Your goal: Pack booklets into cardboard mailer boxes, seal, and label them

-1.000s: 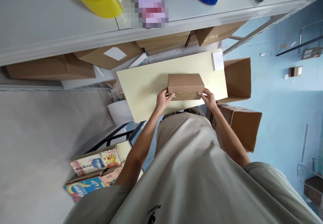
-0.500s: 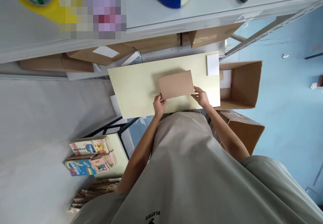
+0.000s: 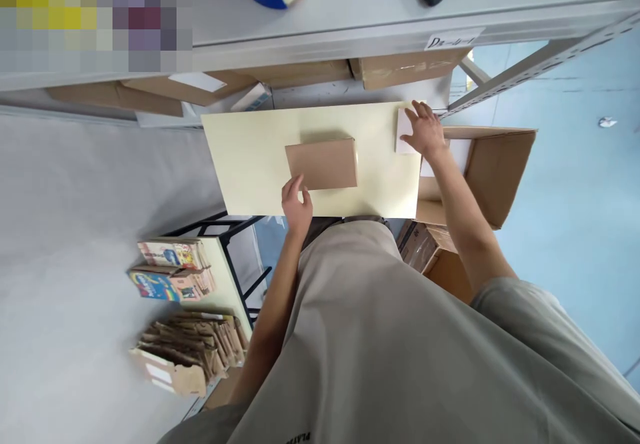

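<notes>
My left hand (image 3: 297, 205) rests open-gripped at the brown box (image 3: 323, 163) corner on the worktop (image 3: 250, 164); right hand (image 3: 425, 129), grip open, lies flat on white paper (image 3: 401, 131).

Left hand (image 3: 297, 203): yours, low and close to your body, palm down, fingers loosely curled with the index finger stretched forward. Left forearm: bare, running straight back to a bent elbow at your side.

Right hand (image 3: 425, 131): reached far forward and to your right, palm down, fingers spread flat. Right arm: bare, nearly straight, stretched out from a short sleeve at the shoulder.
</notes>
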A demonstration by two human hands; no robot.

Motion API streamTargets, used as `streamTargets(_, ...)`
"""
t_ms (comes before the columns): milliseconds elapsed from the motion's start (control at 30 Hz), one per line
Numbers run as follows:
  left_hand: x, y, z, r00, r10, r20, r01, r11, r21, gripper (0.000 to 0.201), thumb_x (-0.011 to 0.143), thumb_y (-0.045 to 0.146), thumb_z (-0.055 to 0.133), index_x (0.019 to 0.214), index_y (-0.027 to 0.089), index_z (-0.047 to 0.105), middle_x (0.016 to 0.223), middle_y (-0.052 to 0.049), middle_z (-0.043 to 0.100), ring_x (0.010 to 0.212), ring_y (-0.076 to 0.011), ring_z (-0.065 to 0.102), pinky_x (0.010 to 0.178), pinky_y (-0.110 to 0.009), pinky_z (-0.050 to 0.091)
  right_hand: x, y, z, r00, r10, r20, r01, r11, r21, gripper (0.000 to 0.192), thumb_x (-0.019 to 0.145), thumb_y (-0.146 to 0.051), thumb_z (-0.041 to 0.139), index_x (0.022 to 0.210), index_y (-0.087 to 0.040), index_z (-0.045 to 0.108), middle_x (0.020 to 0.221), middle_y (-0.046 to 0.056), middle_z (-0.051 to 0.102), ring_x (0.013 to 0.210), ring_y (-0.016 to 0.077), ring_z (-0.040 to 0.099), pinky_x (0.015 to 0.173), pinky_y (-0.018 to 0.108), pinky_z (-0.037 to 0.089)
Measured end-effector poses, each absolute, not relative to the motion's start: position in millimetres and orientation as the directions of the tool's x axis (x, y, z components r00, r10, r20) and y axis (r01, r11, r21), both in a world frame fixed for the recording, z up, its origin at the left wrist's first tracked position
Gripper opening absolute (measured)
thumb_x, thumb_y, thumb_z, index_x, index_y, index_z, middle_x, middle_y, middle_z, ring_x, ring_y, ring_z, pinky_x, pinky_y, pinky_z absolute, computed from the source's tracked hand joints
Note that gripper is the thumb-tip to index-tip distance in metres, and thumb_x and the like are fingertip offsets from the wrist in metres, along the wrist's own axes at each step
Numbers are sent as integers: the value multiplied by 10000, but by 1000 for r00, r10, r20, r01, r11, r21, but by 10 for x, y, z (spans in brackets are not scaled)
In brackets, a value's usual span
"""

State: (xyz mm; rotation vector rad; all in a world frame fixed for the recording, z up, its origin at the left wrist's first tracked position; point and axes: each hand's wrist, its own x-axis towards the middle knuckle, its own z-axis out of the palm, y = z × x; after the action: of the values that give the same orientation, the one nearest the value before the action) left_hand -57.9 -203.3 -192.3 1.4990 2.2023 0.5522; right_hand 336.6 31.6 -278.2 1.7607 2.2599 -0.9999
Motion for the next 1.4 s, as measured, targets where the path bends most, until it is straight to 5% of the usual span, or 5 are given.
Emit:
streamTargets(267, -246, -1979, -1775, -254, 960, -114, 786, 274, 554, 420, 1193, 338, 490, 1460, 223, 793, 1502, -180, 825, 1494, -318, 754, 1340, -547, 614, 3260, 533, -2716, -388, 711, -587, 914, 215, -343, 1192, 1026, -646, 810, 1903, -24, 296, 2017, 278, 235, 1890, 444, 217, 1539, 632, 216)
streamTargets(833, -35, -1903, -1814, -161, 985, -66, 788, 169, 593, 454, 1242, 451, 458, 1435, 238, 810, 1466, -171, 844, 1436, -321, 786, 1295, -555, 652, 3403, 78, -2756, -519, 659, -544, 854, 390, -343, 1438, 883, -768, 910, 1988, -234, 161, 2064, 145, 105, 1900, 538, 109, 1487, 779, 270)
streamTargets(1100, 26, -1848, -1803, -106, 987, -118, 756, 157, 636, 443, 1247, 429, 471, 1472, 238, 801, 1500, -162, 829, 1479, -319, 761, 1338, -553, 620, 3428, 57, -2586, -519, 675, -524, 850, 347, -396, 563, 1181, -464, 546, 1631, -204, 761, 1833, 198, 614, 1678, 492, 573, 1395, 739, 465)
streamTargets(1200, 177, -1657, -1776, -26, 980, -199, 736, 154, 659, 437, 1250, 404, 474, 1512, 258, 792, 1560, -148, 804, 1546, -316, 724, 1386, -538, 577, 3437, 218, -2393, -453, 741, -495, 878, 277, -389, 630, 1225, -446, 348, 1601, -158, 764, 1627, 232, 767, 1554, 500, 665, 1355, 757, 491)
streamTargets(1400, 846, -842, -1971, 307, 892, -332, 732, 2, 681, 580, 1150, 209, 566, 1723, 223, 652, 1828, -146, 626, 1774, -335, 517, 1533, -563, 362, 3513, 693, -1961, -379, 840, -388, 902, 241, -358, 848, 1210, -692, 152, 1831, -256, 533, 1717, 173, 716, 1682, 546, 524, 1424, 779, 394)
